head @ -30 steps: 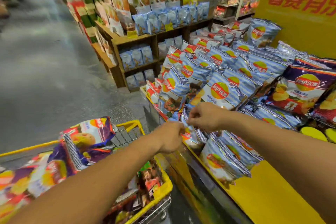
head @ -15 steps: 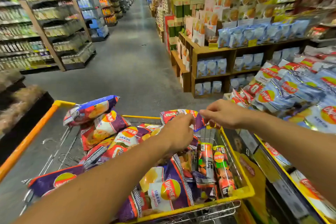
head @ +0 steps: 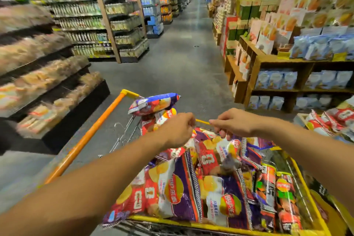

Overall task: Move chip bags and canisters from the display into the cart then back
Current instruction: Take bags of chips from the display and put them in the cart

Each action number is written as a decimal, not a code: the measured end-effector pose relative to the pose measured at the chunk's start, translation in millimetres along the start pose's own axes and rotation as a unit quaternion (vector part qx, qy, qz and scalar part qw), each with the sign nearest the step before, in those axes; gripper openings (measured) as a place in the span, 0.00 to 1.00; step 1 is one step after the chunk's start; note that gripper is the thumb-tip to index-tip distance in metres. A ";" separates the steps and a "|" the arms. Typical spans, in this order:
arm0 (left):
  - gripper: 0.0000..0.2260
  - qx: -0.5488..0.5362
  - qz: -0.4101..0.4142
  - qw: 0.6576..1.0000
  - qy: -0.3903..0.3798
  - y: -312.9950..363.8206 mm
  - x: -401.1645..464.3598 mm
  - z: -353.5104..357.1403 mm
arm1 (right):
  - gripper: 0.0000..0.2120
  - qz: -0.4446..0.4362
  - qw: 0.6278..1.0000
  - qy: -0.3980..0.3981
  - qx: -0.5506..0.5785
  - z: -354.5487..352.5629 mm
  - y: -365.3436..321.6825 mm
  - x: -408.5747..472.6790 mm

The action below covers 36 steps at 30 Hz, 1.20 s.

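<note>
Left grip (head: 177,130) curled, contents unclear, right grip (head: 232,123) loose, above heaped cart (head: 310,184), shelves (head: 272,74) beside.

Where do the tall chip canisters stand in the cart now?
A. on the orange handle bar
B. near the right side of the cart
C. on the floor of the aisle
B: the canisters stand upright along the right wall of the cart, beside the chip bags.
</note>
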<state>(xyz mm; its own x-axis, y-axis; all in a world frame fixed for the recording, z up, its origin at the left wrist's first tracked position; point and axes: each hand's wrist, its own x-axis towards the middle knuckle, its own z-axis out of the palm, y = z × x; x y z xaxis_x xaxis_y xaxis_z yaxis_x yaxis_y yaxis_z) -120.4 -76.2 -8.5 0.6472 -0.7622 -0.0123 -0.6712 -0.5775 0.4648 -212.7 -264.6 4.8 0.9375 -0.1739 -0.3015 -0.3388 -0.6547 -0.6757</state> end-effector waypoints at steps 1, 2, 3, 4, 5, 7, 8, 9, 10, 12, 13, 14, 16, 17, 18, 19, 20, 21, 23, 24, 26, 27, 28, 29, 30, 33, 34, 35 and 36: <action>0.12 0.009 -0.016 1.000 -0.009 -14.6 -2.7 -4.9 | 0.22 0.013 0.999 -0.039 -0.006 6.4 -5.8 7.3; 0.11 0.028 -0.029 0.999 -0.021 -26.5 -4.6 -9.2 | 0.22 0.032 0.996 -0.077 -0.016 10.4 -9.8 11.2; 0.11 0.053 -0.047 0.997 -0.033 -41.9 -8.2 -12.3 | 0.23 0.052 0.990 -0.125 -0.027 17.2 -14.9 16.6; 0.11 0.083 -0.064 0.993 -0.050 -55.3 -12.7 -15.3 | 0.26 0.076 0.981 -0.175 -0.039 24.2 -18.7 21.3; 0.11 0.117 -0.081 0.987 -0.074 -67.2 -17.2 -17.7 | 0.30 0.102 0.967 -0.227 -0.055 31.7 -22.4 23.8; 0.12 0.191 -0.117 0.964 -0.145 -88.4 -28.7 -21.7 | 0.37 0.148 0.929 -0.322 -0.105 50.1 -30.3 28.2; 0.13 0.228 -0.133 0.948 -0.178 -96.5 -34.9 -22.8 | 0.40 0.165 0.911 -0.354 -0.130 58.6 -34.0 28.9; 0.15 0.259 -0.150 0.933 -0.201 -103.9 -41.4 -23.6 | 0.43 0.178 0.897 -0.375 -0.151 67.5 -37.0 30.2; 0.19 0.280 -0.169 0.920 -0.215 -112.2 -48.1 -24.3 | 0.46 0.188 0.886 -0.388 -0.169 76.7 -40.1 31.7; 0.29 0.306 -0.208 0.905 -0.210 -129.9 -59.6 -22.5 | 0.51 0.198 0.877 -0.394 -0.191 94.5 -42.6 35.9; 0.34 0.304 -0.236 0.902 -0.194 -138.9 -64.4 -19.6 | 0.50 0.199 0.879 -0.389 -0.193 102.8 -43.4 36.8; 0.38 0.289 -0.271 0.901 -0.176 -146.2 -68.9 -16.7 | 0.48 0.194 0.886 -0.377 -0.189 109.7 -43.0 38.6; 0.41 0.247 -0.332 0.897 -0.152 -158.0 -74.9 -10.7 | 0.35 0.170 0.916 -0.324 -0.166 120.1 -41.0 41.5; 0.41 0.238 -0.347 0.895 -0.151 -162.6 -76.9 -8.7 | 0.27 0.155 0.933 -0.286 -0.155 122.6 -40.3 41.7; 0.42 0.239 -0.351 0.892 -0.152 -165.9 -78.9 -7.0 | 0.19 0.142 0.948 -0.246 -0.144 123.0 -39.6 42.2; 0.42 0.247 -0.351 0.891 -0.150 -167.9 -80.8 -7.0 | 0.14 0.131 0.961 -0.209 -0.128 122.2 -39.3 42.6; 0.42 0.250 -0.351 0.891 -0.146 -169.8 -82.1 -8.5 | 0.11 0.124 0.970 -0.184 -0.101 120.7 -40.4 43.0; 0.41 0.243 -0.353 0.892 -0.143 -171.8 -82.5 -10.7 | 0.10 0.124 0.975 -0.170 -0.069 119.5 -41.7 42.8; 0.35 0.210 -0.357 0.898 -0.147 -173.9 -82.0 -17.4 | 0.12 0.123 0.981 -0.148 -0.031 118.3 -44.6 42.7; 0.32 0.194 -0.361 0.900 -0.147 -173.4 -82.2 -21.3 | 0.12 0.123 0.984 -0.128 -0.024 119.1 -46.9 42.8; 0.29 0.183 -0.374 0.901 -0.125 -173.4 -84.1 -28.1 | 0.15 0.127 0.988 -0.086 -0.011 125.0 -52.5 41.3; 0.27 0.181 -0.380 0.901 -0.107 -172.8 -85.6 -30.4 | 0.22 0.137 0.988 -0.070 0.000 128.9 -54.2 40.0; 0.26 0.174 -0.386 0.901 -0.092 -170.4 -86.7 -31.7 | 0.33 0.145 0.987 -0.062 0.005 133.5 -56.2 39.6; 0.24 0.159 -0.390 0.903 -0.080 -167.7 -86.8 -31.5 | 0.44 0.148 0.987 -0.062 -0.004 139.9 -58.5 38.4; 0.23 0.139 -0.389 0.908 -0.071 -163.1 -86.8 -30.7 | 0.52 0.147 0.987 -0.065 -0.023 147.7 -60.5 37.5; 0.11 0.030 -0.366 0.930 -0.019 -150.0 -81.9 -28.1 | 0.48 0.117 0.988 -0.025 -0.098 158.8 -66.5 35.6; 0.07 -0.027 -0.357 0.934 0.007 -147.4 -79.4 -28.9 | 0.44 0.099 0.989 -0.009 -0.112 152.7 -69.4 35.4; 0.07 -0.086 -0.349 0.933 0.032 -146.2 -77.4 -31.5 | 0.42 0.080 0.989 -0.003 -0.125 142.3 -73.1 33.7; 0.06 -0.131 -0.341 0.929 0.057 -144.2 -76.2 -35.7 | 0.40 0.061 0.989 -0.003 -0.138 128.5 -76.1 31.7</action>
<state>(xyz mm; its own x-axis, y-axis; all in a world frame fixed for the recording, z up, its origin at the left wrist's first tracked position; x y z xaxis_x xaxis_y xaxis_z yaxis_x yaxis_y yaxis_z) -60.0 75.6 -43.0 0.9337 -0.2004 -0.2967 0.0109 -0.8122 0.5832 -167.4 -125.7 -39.8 0.8899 -0.2603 -0.3747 -0.4144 -0.8047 -0.4251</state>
